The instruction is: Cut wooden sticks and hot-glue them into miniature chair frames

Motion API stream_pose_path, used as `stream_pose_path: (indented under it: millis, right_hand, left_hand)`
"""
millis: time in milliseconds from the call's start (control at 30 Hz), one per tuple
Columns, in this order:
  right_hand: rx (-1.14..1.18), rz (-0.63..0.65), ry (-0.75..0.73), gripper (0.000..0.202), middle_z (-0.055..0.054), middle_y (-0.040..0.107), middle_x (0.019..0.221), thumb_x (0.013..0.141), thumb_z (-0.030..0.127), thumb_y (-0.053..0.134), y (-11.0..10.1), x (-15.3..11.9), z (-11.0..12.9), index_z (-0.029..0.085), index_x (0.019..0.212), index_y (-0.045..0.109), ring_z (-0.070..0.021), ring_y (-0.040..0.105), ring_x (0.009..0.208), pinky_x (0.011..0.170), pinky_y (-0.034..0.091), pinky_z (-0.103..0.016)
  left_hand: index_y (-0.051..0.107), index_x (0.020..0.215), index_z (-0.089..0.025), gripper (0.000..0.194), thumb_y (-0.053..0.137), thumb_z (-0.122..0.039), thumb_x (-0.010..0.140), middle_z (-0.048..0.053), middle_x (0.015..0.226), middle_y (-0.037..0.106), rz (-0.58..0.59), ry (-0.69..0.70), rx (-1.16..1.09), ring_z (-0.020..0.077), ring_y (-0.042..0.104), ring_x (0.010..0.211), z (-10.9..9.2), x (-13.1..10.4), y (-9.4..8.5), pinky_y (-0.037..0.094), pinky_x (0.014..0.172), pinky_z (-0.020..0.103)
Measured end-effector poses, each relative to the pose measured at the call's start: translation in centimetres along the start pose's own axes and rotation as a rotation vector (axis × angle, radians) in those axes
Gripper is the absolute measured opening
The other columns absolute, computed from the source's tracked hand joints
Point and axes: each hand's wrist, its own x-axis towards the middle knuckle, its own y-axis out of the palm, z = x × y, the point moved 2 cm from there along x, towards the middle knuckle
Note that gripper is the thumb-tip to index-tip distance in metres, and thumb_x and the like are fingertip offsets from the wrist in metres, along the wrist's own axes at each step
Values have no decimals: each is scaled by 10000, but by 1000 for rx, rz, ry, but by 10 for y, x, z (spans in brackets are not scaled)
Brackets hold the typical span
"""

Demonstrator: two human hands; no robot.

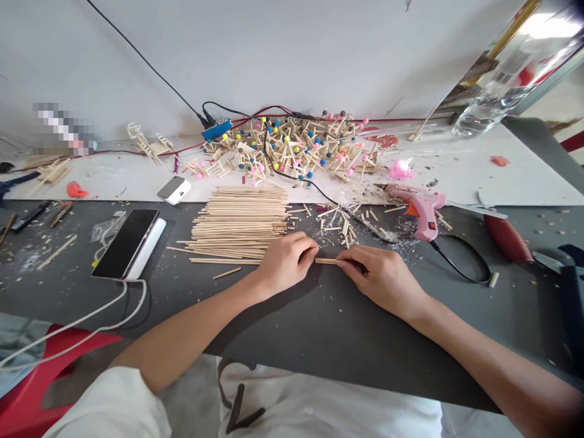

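Note:
My left hand and my right hand face each other just above the dark table. Between their fingertips runs a short stretch of thin wooden stick, pinched at both sides. Beside my left hand lies a wide row of long wooden sticks, one of them reaching under that hand. A short stick piece rests alone in front of the row. Behind my right hand, short cut pieces are scattered. A pink glue gun lies to the right of them.
Along the white board is a heap of stick assemblies with coloured balls. A phone on a white power bank and a small white device are at left. A red-handled knife and a water bottle are at right.

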Motion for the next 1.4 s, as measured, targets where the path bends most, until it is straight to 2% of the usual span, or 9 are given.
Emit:
stream_pose_path:
  millis: [400, 733, 1400]
  right_hand:
    - [147, 56, 304, 122, 4, 716, 733, 919, 255, 645, 0, 4, -5, 212, 872, 749, -127, 577, 582, 582, 424, -245]
    - [132, 124, 305, 120, -1, 717, 762, 907, 239, 635, 3, 7, -6, 218, 873, 748, -132, 559, 593, 597, 407, -257]
    - [120, 134, 311, 137, -9, 725, 738, 902, 256, 633, 4, 9, -8, 213, 838, 746, -138, 563, 584, 590, 399, -260]
  left_hand:
    - [729, 938, -157, 188, 553, -205, 985, 59, 895, 703, 35, -41, -46, 144, 647, 748, -1, 1, 0, 453, 653, 251]
    - [743, 928, -160, 152, 608, -219, 962, 50, 869, 688, 62, -48, -24, 150, 640, 748, -2, 2, -1, 453, 674, 272]
    - [744, 936, -165, 125, 627, -206, 948, 51, 891, 700, 73, -46, -12, 165, 654, 786, -3, 1, 0, 469, 692, 288]
